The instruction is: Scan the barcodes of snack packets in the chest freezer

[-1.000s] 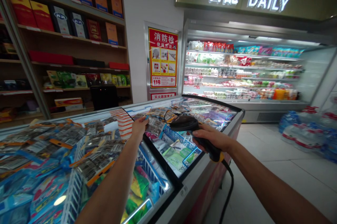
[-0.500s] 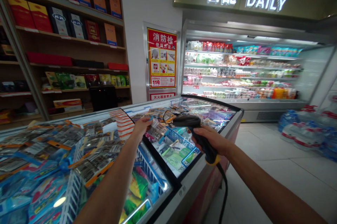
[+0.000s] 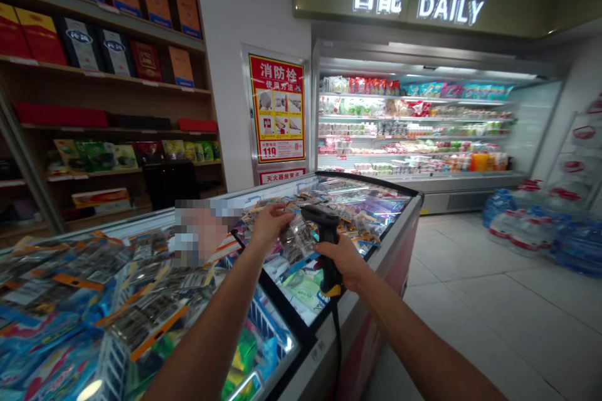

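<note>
My left hand [image 3: 269,226] reaches over the chest freezer, its fingers pinched on the upper edge of a clear snack packet [image 3: 297,241] with dark contents. In my right hand [image 3: 348,261] is a black barcode scanner [image 3: 330,263] with a yellow base, held by its handle. The scanner's head is close beside the packet, and its cable [image 3: 337,332] hangs down by the freezer's side. Around both hands, several similar packets [image 3: 155,316] with orange edges lie on the glass freezer top. The packet's lower part is partly hidden behind the scanner and right hand.
The freezer's dark-framed rim [image 3: 308,338] runs between me and the glass. Blue bags and white wire baskets [image 3: 113,357] show at the left. Bundled water bottles [image 3: 527,225] stand on the floor at right; a lit dairy fridge [image 3: 418,131] is behind. A pixelated patch hides part of the freezer.
The view has swung slightly right. My left hand has brought a packet up towards the scanner. My right hand has moved left and turned the scanner more upright.
</note>
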The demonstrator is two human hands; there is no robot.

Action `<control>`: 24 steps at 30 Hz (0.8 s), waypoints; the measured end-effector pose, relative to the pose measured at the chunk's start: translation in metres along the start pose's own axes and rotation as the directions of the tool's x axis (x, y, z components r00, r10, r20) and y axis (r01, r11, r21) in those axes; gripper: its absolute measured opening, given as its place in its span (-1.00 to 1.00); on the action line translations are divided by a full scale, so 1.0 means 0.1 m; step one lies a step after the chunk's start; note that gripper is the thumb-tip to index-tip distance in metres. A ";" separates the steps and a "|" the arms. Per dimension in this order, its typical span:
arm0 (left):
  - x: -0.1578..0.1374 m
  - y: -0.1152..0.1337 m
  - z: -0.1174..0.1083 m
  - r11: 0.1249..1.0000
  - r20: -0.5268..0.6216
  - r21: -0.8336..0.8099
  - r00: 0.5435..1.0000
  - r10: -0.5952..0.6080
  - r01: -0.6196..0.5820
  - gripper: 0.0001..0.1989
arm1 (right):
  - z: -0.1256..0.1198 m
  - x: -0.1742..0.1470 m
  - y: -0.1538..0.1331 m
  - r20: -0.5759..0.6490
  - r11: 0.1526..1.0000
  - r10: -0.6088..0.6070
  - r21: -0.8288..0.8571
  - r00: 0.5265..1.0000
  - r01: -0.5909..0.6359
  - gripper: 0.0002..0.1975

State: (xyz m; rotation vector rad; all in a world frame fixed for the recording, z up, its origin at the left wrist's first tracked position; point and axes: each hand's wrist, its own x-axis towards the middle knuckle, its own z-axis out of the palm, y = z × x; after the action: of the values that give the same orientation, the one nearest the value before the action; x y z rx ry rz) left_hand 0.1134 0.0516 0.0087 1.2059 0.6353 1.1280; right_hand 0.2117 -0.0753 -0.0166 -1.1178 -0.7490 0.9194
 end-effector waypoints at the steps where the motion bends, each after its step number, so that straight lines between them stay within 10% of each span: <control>1: -0.02 -0.01 0.04 0.998 -0.035 -0.060 0.999 0.000 -0.002 -0.58 | 0.00 0.00 -0.01 -0.028 0.999 0.001 0.042 1.000 0.000 -0.74; 8: -0.25 -0.10 0.25 0.936 0.313 -0.065 0.898 -0.309 0.345 -0.75 | -0.06 0.06 -0.06 -0.203 0.973 -0.086 0.191 0.975 0.125 -0.72; 24: -0.02 -0.04 -0.05 0.957 -0.103 -0.229 0.973 -0.205 0.177 -0.89 | -0.25 -0.24 -0.15 0.036 0.987 0.040 0.155 0.999 -0.045 -0.75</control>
State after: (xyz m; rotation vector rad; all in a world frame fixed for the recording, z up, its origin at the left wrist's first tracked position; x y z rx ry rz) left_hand 0.1102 0.0521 0.0035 0.8714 0.6889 1.0840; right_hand 0.2264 -0.1102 -0.0103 -0.9869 -0.6700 1.0168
